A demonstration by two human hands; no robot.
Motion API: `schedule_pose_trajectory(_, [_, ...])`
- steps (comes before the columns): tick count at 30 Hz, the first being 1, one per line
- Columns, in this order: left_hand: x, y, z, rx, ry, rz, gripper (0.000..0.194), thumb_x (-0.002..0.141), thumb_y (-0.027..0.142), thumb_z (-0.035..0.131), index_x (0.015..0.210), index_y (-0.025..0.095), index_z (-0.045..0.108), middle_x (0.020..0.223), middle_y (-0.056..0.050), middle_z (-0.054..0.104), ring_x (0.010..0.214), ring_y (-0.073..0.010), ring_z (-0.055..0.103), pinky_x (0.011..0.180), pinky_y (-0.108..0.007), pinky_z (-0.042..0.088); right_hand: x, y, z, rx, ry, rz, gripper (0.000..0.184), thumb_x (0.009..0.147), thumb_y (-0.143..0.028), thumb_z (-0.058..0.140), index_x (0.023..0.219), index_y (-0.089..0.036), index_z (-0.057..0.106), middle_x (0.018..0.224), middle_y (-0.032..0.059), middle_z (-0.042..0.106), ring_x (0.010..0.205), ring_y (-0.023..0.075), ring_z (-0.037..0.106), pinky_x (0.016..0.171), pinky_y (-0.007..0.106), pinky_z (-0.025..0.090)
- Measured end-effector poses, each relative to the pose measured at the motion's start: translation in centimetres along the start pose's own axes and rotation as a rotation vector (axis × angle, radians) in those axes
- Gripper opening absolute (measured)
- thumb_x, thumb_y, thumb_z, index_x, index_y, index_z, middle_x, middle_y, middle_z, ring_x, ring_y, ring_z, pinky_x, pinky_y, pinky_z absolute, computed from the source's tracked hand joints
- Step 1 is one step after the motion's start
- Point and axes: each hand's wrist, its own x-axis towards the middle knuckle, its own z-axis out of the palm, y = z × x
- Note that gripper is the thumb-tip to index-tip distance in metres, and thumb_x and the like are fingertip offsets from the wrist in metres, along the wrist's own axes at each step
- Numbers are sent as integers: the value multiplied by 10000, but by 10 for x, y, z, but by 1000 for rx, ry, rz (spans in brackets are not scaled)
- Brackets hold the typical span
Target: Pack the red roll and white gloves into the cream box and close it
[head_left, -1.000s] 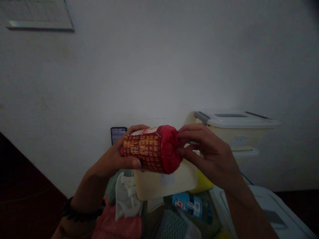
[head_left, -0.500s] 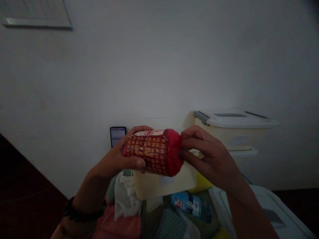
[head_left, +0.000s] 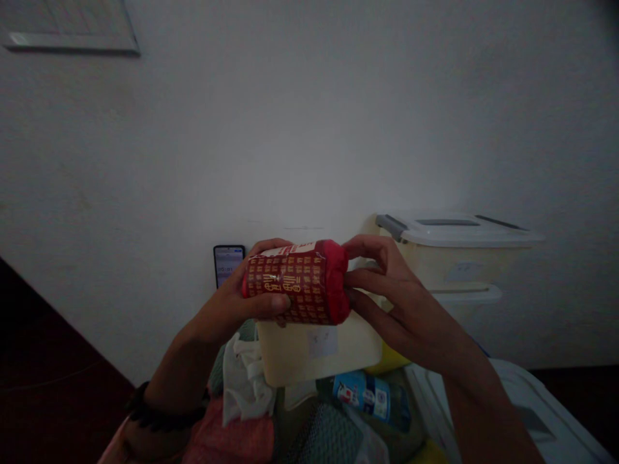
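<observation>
A red cylindrical package [head_left: 294, 283] with gold characters and a pale label on top lies sideways in the air in front of me. My left hand [head_left: 256, 290] is wrapped round its left part, thumb across the front. At its red right end, the fingers of my right hand [head_left: 382, 283] pinch the gathered wrapping; the fingertips are partly hidden. Below the package is a cream plastic box [head_left: 290, 361] with a small paper label on its side.
A phone [head_left: 228, 261] stands against the wall. Lidded cream storage boxes [head_left: 464, 258] are stacked at the right. Below lie a bottle with a blue label [head_left: 362, 394], a white cloth [head_left: 244, 386] and a red cloth [head_left: 232, 435]. Another pale lid [head_left: 522, 393] is at lower right.
Both hands have raised the package slightly, and it has turned a little. My right fingers have shifted on its red end and are spread a bit wider.
</observation>
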Motion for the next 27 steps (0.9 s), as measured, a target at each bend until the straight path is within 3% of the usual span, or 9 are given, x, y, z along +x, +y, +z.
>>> schedule_pose_trajectory(4, [-1,2,6,-16,-1,6,621,690,188,754,1224,297,457,1157,-52,592,938,-203,638,773,-271,565,1,2,2,50,43,0,164,879,-122,518,934,-212,644,1212,85,460,1088,180,542,957,381,478])
schedule_pose_trajectory(9, [-3,1,5,-21,36,-6,621,684,183,748,1218,292,450,1169,-68,591,937,-223,636,760,-291,564,3,3,9,69,102,72,129,853,-109,549,891,-184,646,1156,86,509,1004,169,596,813,309,557])
schedule_pose_trajectory(12, [-2,0,5,-28,63,-4,603,669,173,754,1189,286,471,1127,-48,596,905,-206,637,739,-276,565,3,3,12,83,122,77,139,858,-121,545,898,-182,664,1152,89,515,1057,176,580,830,298,553])
schedule_pose_trajectory(17, [2,4,11,-62,153,66,562,642,189,770,1121,257,484,1043,-36,627,872,-204,648,732,-288,568,1,3,6,206,-32,40,246,914,-236,503,1107,-214,653,1377,97,405,1281,203,437,1094,375,357])
schedule_pose_trajectory(21, [1,8,10,-57,169,86,561,636,194,772,1116,255,487,1019,-33,639,879,-218,655,734,-298,571,0,4,4,215,-172,70,442,855,-339,604,1277,-219,551,1502,93,281,1383,236,286,1149,414,250])
schedule_pose_trajectory(23, [-1,8,7,-38,158,79,559,643,166,765,1125,257,499,1046,-32,630,882,-204,652,733,-278,568,0,4,5,175,-185,96,445,823,-344,646,1245,-228,569,1490,86,309,1380,236,290,1139,426,272])
schedule_pose_trajectory(27, [-1,5,7,1,130,89,599,666,146,745,1180,288,473,1160,-43,606,940,-215,643,765,-292,560,3,4,6,159,-135,98,362,813,-333,658,1157,-235,608,1401,84,428,1284,217,431,1036,388,429])
